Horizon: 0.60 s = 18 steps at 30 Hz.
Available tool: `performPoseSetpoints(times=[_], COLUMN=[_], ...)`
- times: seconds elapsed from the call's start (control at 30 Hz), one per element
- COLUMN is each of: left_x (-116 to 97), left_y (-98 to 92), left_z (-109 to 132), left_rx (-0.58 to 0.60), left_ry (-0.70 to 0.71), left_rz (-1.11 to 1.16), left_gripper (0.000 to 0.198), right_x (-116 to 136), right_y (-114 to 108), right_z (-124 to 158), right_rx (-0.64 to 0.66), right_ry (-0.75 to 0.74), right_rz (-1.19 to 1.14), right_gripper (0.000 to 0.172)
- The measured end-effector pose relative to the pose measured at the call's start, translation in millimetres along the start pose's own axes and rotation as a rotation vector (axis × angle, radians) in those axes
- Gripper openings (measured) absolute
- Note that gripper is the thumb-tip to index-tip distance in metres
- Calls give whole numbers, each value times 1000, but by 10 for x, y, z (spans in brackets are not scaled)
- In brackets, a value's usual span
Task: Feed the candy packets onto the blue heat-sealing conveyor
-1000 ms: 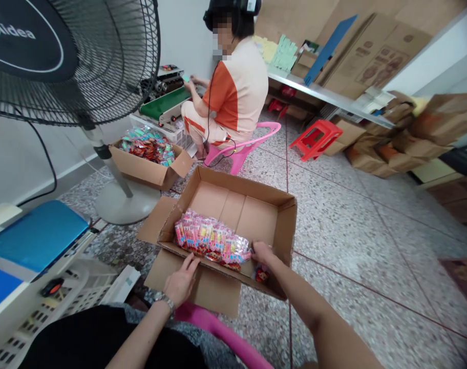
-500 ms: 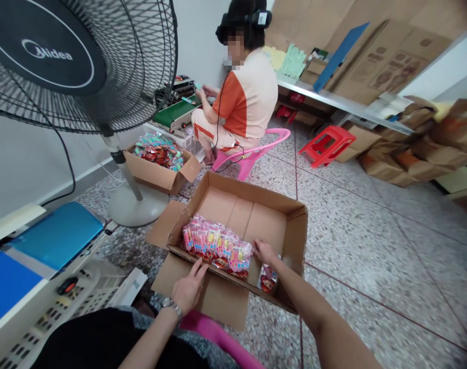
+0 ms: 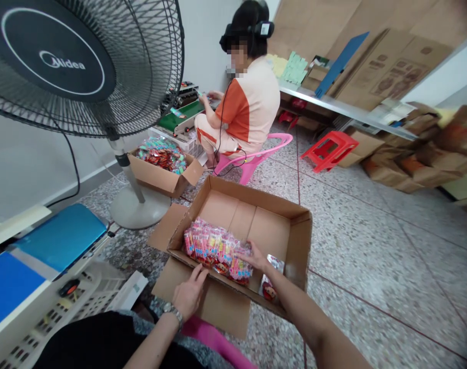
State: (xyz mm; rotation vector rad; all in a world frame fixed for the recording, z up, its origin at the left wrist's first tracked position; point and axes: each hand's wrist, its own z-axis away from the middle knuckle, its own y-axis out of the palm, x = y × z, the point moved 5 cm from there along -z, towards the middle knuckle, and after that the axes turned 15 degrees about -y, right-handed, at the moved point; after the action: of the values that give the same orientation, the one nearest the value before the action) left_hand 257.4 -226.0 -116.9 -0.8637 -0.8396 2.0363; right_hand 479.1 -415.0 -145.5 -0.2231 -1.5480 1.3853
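Observation:
A cardboard box [image 3: 297, 225] stands in front of me with its near flaps folded out. Inside, along the near wall, lies a row of pink printed plastic packets [image 3: 212, 243], overlapping and leaning on one another. My right hand [image 3: 256, 258] reaches in from the right, fingers spread and touching the packets at the row's right end. One separate packet [image 3: 269, 289] with a red-haired cartoon figure lies near the right wall, partly behind my forearm. With fingers stretched out, my left hand [image 3: 189, 294] rests on the near rim of the box.
A standing fan [image 3: 137, 205] is at the left, beside a carton [image 3: 156, 177] of bagged items. Beyond, a co-worker [image 3: 256, 102] sits on a pink chair [image 3: 252, 159] at a green conveyor [image 3: 183, 117]. A red stool [image 3: 329, 149] stands right of them. Blue-topped equipment [image 3: 60, 236] is near left.
My right hand has moved slightly left and onto the packet row, its fingers spreading over the end packets. My left hand stays at the rim. The whole view has shifted a little.

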Motion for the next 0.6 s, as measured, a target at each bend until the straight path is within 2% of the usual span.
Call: performPoseSetpoints(times=[0.13, 0.27, 0.4, 0.5, 0.57, 0.6], left_x=[-38, -66, -65, -59, -46, -40], left_y=[-57, -124, -96, -11, 40, 47], left_z=[-9, 7, 10, -8, -49, -83], left_rx=[-55, -78, -74, -45, 17, 54], left_ry=[-7, 15, 17, -27, -63, -72], left_rz=[-116, -176, -159, -121, -68, -18], left_gripper=[62, 51, 59, 66, 66, 62], right_x=[15, 25, 57, 137, 231, 276], right_y=[112, 89, 60, 93, 79, 18], right_z=[65, 130, 314, 422, 267, 85], right_rx=[25, -13, -53, -93, -125, -162], right_ry=[69, 109, 130, 70, -52, -84], right_rz=[-25, -52, -72, -150, -230, -202], right_gripper=[62, 50, 49, 53, 45, 40])
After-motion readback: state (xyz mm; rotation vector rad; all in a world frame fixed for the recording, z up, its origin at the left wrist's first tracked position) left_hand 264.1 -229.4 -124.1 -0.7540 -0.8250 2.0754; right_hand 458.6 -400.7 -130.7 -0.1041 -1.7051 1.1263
